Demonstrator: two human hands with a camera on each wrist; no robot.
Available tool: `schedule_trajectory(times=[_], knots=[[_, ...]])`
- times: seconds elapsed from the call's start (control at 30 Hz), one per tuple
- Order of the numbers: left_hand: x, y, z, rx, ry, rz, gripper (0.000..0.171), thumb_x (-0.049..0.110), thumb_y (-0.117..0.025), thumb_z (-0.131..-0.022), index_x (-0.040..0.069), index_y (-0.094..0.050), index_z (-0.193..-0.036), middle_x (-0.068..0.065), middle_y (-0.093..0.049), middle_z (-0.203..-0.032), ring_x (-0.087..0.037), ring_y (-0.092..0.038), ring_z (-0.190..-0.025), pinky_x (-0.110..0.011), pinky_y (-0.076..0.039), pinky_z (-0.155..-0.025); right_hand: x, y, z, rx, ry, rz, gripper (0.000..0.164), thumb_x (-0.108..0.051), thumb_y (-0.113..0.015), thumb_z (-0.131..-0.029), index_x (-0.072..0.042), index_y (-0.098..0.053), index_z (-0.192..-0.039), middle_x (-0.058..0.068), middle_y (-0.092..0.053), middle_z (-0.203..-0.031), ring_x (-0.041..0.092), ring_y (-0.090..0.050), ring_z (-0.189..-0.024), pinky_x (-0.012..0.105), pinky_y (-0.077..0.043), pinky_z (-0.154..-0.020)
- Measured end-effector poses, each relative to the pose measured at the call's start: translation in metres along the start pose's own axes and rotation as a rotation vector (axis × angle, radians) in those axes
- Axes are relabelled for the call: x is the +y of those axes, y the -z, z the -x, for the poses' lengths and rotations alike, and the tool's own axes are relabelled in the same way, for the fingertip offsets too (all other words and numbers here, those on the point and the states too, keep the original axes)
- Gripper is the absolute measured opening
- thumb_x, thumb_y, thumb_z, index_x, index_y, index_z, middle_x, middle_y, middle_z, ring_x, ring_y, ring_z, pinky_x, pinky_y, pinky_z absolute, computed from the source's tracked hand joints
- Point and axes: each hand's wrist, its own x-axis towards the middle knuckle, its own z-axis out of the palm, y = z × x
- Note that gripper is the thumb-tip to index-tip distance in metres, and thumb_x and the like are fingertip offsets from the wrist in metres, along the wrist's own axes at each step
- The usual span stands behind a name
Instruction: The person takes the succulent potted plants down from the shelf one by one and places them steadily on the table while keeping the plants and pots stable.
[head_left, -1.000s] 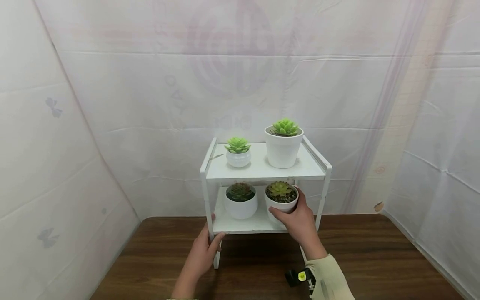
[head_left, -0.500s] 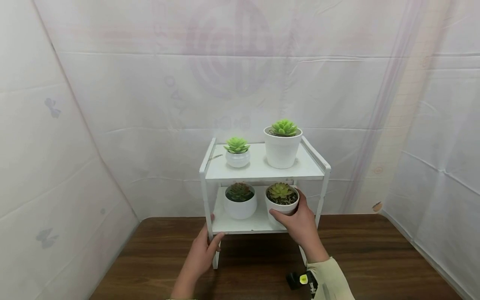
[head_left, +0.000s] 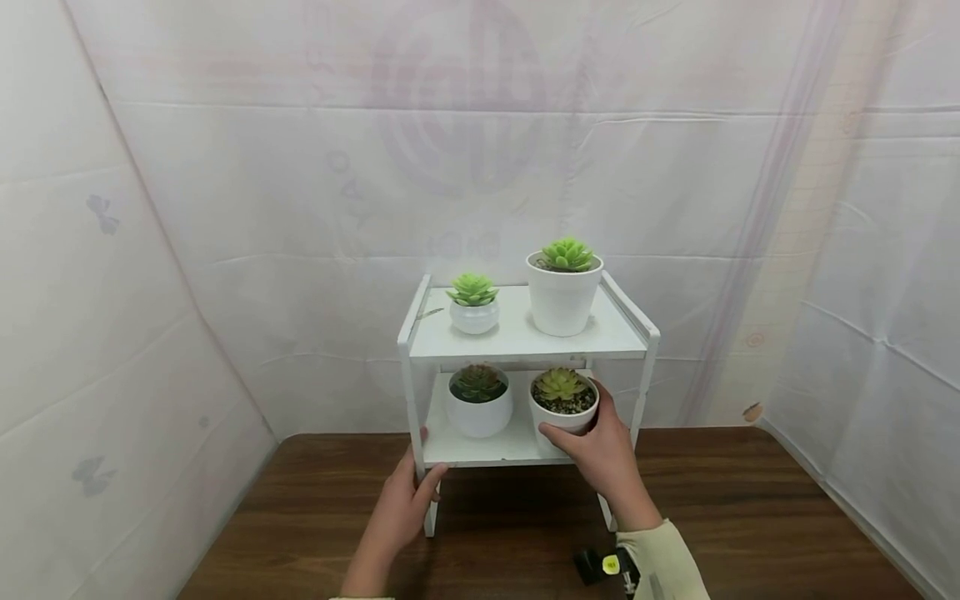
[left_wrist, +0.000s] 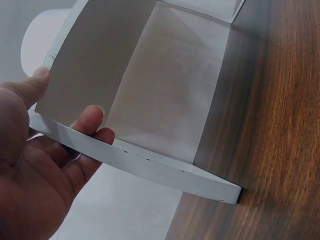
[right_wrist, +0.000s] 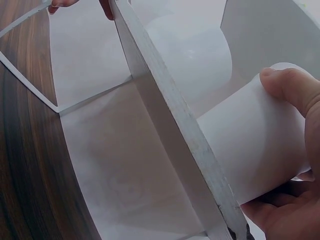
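The smooth, slightly tapered white pot (right_wrist: 257, 142), with a yellow-green succulent (head_left: 559, 384) in speckled gravel (head_left: 573, 403), is on the right of the white rack's (head_left: 517, 343) lower level, the right hand's (head_left: 602, 450) fingers curled round it. The left hand (head_left: 401, 502) grips the rack's front left leg. The left wrist view shows the lower board's underside (left_wrist: 95, 60), hidden from the head view; the head view alone shows the succulent.
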Motion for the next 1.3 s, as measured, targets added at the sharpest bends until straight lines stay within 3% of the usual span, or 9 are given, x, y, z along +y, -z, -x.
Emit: schedule_trajectory(times=[0.63, 1.3], knots=[[-0.001, 0.000, -0.003, -0.005, -0.009, 0.008, 0.076, 0.047, -0.054, -0.096, 0.012, -0.021, -0.155, -0.013, -0.064, -0.104, -0.021, -0.061, -0.076, -0.033, -0.051, -0.067, 0.000, 0.005, 0.009, -0.004, 0.032, 0.003, 0.112, -0.050, -0.084, -0.070, -0.013, -0.020, -0.153, 0.017, -0.044, -0.144, 0.035, -0.048, -0.130, 0.053, -0.043, -0.101], [-0.003, 0.000, -0.001, -0.002, -0.013, 0.003, 0.074, 0.046, -0.053, -0.097, 0.013, -0.021, -0.155, -0.011, -0.065, -0.103, -0.014, -0.059, -0.073, -0.030, -0.050, -0.066, -0.004, 0.010, 0.023, -0.020, 0.039, -0.002, 0.109, -0.050, -0.084, -0.070, -0.014, -0.022, -0.152, 0.016, -0.045, -0.144, 0.034, -0.050, -0.128, 0.052, -0.046, -0.098]])
